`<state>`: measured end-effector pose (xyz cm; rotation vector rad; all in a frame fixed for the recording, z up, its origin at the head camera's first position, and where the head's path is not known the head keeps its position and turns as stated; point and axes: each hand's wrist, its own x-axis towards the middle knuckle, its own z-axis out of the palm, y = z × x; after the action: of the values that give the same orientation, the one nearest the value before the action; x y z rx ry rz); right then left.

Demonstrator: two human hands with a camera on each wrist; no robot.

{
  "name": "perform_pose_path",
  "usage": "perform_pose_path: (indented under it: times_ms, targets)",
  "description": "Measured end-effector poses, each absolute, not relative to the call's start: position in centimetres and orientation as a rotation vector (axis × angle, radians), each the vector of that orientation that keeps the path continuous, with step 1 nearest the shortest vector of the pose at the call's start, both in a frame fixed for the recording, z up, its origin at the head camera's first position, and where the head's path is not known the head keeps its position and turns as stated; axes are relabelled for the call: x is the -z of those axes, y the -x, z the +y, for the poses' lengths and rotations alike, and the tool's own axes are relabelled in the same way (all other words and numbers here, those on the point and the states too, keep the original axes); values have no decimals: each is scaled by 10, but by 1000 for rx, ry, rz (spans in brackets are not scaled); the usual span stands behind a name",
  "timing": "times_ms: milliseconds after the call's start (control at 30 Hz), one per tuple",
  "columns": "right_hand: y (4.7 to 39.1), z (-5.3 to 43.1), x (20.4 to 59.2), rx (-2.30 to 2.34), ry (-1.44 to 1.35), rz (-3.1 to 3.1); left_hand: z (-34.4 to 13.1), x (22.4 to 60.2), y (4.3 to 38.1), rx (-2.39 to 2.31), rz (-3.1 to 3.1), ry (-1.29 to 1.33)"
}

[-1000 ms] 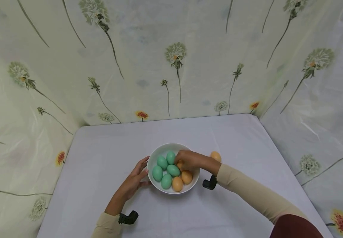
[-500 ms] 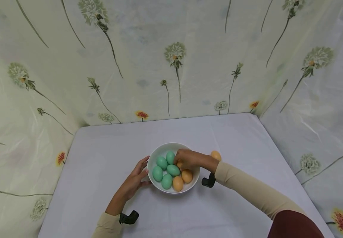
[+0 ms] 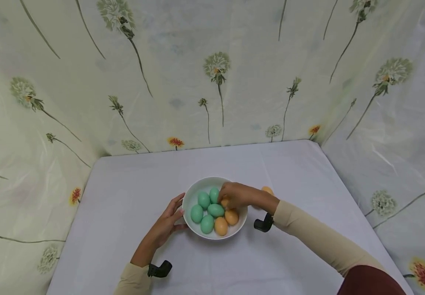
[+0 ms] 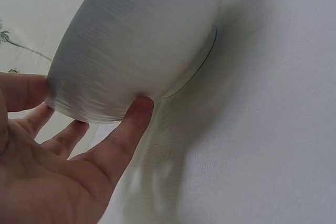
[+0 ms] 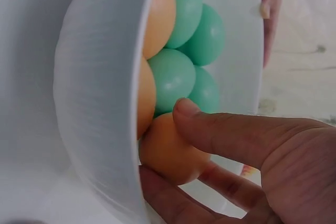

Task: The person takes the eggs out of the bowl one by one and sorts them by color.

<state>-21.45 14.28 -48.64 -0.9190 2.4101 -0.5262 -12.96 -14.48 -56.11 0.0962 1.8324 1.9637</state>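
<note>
I watched the right hand (image 3: pixel 237 194) pinch an orange egg (image 5: pixel 170 153) in the bowl (image 3: pixel 194 193), between the side edges of the desk (image 3: pixel 135 182); the left hand (image 3: pixel 163 226), fingers straight, touched the bowl.

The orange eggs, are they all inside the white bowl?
No, one orange egg lies outside the white bowl, on the table to its right.

The place, of unclear kind, is screened off: dandelion-printed sheeting (image 3: pixel 175 82) surrounds three sides of a counter (image 3: pixel 135 180) under white cloth (image 3: pixel 293 258).
</note>
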Motion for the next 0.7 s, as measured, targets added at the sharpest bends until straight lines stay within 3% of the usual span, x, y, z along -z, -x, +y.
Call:
perform_pose_path:
  times_ms: [400,700]
  targets:
    - [208,180,460,704,998,2424,-145,561,129,-1970,1814,-108]
    - [212,230,440,847,843,2553,-146,560,128,-1970,1801,-99]
